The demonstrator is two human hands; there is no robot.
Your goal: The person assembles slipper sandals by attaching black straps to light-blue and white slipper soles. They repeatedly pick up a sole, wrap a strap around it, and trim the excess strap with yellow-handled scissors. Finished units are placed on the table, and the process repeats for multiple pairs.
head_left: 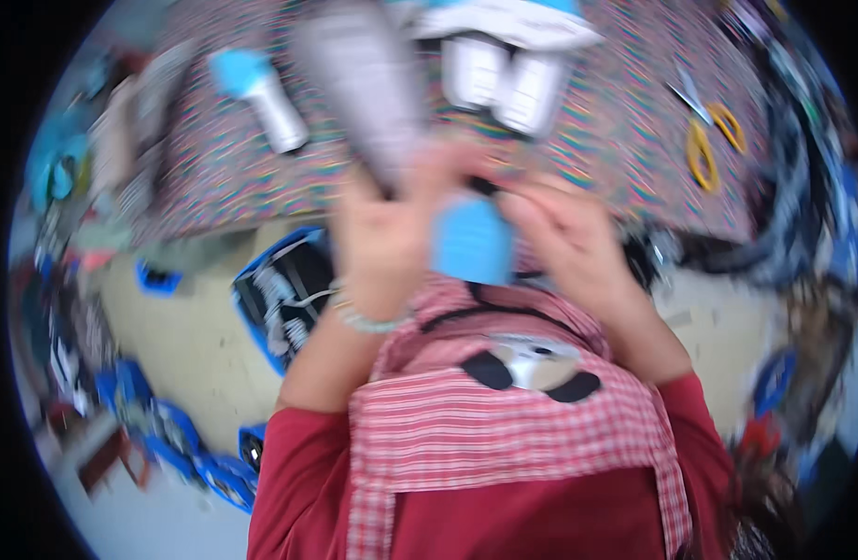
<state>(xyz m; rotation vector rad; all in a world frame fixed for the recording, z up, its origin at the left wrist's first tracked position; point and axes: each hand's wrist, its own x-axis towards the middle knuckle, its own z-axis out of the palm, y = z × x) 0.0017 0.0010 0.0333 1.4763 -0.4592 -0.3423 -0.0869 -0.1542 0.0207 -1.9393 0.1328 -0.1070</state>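
The left hand (384, 238) is closed around the narrow lower end of a long grey tube-shaped piece (364, 84), which rises from the fist toward 12 o'clock and leans slightly to 11. The picture is blurred by motion, so the fingers themselves are hard to separate, but the wrap around the grey piece is plain. A pale bead bracelet (368, 320) circles that wrist.

The right hand (564, 238) sits just beside the left, at its 3 o'clock, its fingers curled and pinching the upper edge of a small blue cap-like part (473, 241) that hangs between the two hands. Whether the left hand also touches the blue part cannot be told.

Below both hands, at 6 o'clock, lies a red-and-white checked apron (504, 425) over a red top.

Above the hands stretches the counter (625, 112), covered in a speckled multicoloured cloth. On it, at 12 to 1 o'clock from the hands, stands a white unit with a blue top (508, 56). At 10 o'clock lies a grey cylinder with a blue head (261, 93). Well apart at 2 o'clock lie yellow-handled scissors (709, 140). At 8 o'clock, on the floor, sits a blue crate (281, 289) with white parts inside.
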